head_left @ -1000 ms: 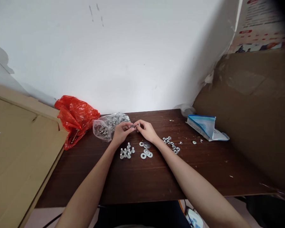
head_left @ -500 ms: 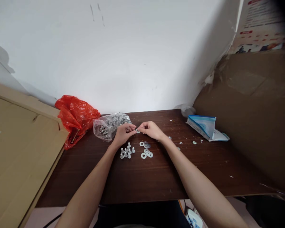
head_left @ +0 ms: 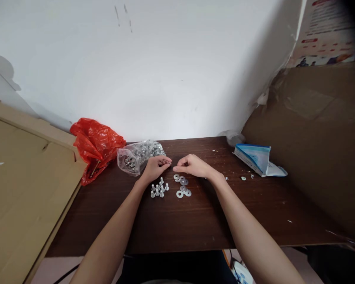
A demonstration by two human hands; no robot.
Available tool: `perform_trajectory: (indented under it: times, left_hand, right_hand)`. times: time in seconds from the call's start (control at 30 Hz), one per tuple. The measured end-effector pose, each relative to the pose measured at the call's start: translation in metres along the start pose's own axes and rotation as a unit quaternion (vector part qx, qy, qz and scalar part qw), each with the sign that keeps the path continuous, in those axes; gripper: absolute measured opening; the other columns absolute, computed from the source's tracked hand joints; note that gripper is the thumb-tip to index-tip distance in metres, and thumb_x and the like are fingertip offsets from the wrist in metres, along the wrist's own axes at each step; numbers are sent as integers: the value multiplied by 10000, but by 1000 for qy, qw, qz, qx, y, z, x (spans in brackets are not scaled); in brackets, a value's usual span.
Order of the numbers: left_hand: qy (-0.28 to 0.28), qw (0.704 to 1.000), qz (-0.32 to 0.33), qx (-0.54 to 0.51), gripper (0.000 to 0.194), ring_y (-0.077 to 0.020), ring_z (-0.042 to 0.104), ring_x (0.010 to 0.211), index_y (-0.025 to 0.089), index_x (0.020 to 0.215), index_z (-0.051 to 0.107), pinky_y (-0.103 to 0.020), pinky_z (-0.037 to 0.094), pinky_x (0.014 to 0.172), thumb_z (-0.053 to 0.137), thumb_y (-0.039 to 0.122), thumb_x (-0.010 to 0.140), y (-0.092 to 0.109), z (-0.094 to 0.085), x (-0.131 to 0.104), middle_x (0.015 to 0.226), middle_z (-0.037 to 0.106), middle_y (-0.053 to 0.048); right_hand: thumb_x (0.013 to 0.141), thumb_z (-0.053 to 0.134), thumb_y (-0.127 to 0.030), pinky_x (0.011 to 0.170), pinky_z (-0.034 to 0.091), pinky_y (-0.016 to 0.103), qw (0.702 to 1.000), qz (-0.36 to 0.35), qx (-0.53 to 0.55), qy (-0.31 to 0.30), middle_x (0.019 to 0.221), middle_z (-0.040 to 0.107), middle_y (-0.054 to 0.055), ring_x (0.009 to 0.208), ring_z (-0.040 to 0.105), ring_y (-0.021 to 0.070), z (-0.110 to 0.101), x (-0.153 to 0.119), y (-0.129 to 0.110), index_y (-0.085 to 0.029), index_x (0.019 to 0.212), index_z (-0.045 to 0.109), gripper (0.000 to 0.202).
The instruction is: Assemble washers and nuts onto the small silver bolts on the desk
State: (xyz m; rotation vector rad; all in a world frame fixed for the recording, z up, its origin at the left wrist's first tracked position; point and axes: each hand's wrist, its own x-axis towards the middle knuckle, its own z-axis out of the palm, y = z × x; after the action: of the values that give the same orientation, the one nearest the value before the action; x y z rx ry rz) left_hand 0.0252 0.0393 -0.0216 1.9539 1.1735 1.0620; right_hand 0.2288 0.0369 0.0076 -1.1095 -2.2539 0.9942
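My left hand is just above the table, right in front of the clear plastic bag of small metal parts. Its fingers are stretched out, the thumb slightly apart below them, and nothing shows in them. Facing it across a small gap, my right hand has curled fingers with the thumb apart; I see nothing held. Below my right fingertips lie flat metal washers, in two loose overlapping groups. A cluster of several bolts stands upright on their heads, left of the washers and below my left hand.
A red plastic bag rests at the back left beside a cardboard box. An opened blue-and-white packet and small scraps lie on the right of the brown table. A large carton borders the right side.
My hands have parted from the washer they held between them. A washer now overlaps the one at the upper left of the washer group. My right hand has moved slightly right and down.
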Motion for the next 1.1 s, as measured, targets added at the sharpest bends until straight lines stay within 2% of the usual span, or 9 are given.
perform_trajectory:
  times: [0.1,0.2,0.37,0.5,0.7,0.9,1.1]
  left_hand:
    - [1,1000,-6,9,181,-141,638,709,112,867,687,-236,502,663,635,230,740,0,0,0,802,703,-66]
    - [-4,1000,-6,7,183,-141,638,702,112,854,687,-237,505,663,643,243,735,3,-2,0,783,700,-64]
    - [-61,998,-15,24,134,-142,634,699,108,766,687,-250,510,688,641,229,730,14,-14,-3,749,689,-66]
    - [-100,993,-41,47,120,-142,628,689,111,760,689,-255,510,682,639,214,724,20,-23,-5,740,683,-65]
    - [-106,991,-36,68,113,-135,619,681,118,745,693,-238,499,648,639,213,718,20,-26,-7,749,675,-63]
    - [-96,992,-14,78,95,-120,603,636,128,732,695,-217,483,597,628,194,720,20,-24,-7,720,663,-49]
    - [-92,991,1,100,91,-101,564,609,127,732,691,-197,437,556,613,173,730,21,-23,-7,709,641,-39]
  right_hand:
    - [822,514,-467,522,305,231,997,10,-35,68,570,555,-6,531,431,99,-5,-1,2,-152,652,649,383]
    - [829,521,-415,550,318,241,992,31,-72,101,574,579,-1,538,456,106,-9,-2,7,-158,618,632,351]
    - [778,593,-347,577,359,249,990,56,-79,100,626,624,12,587,518,130,-12,-2,14,-165,626,620,239]
    - [694,634,-183,630,418,247,994,69,-36,79,721,663,22,662,581,143,-14,-2,15,-163,704,650,28]
    - [655,597,-103,676,453,256,996,58,-15,72,795,669,38,728,607,153,-16,-4,15,-155,766,649,133]
    - [643,529,-49,722,472,254,999,14,33,31,900,670,50,800,616,157,-12,-3,17,-155,843,640,252]
    - [621,462,18,710,456,235,997,22,-15,65,854,666,35,766,604,143,-11,-2,18,-153,799,642,306]
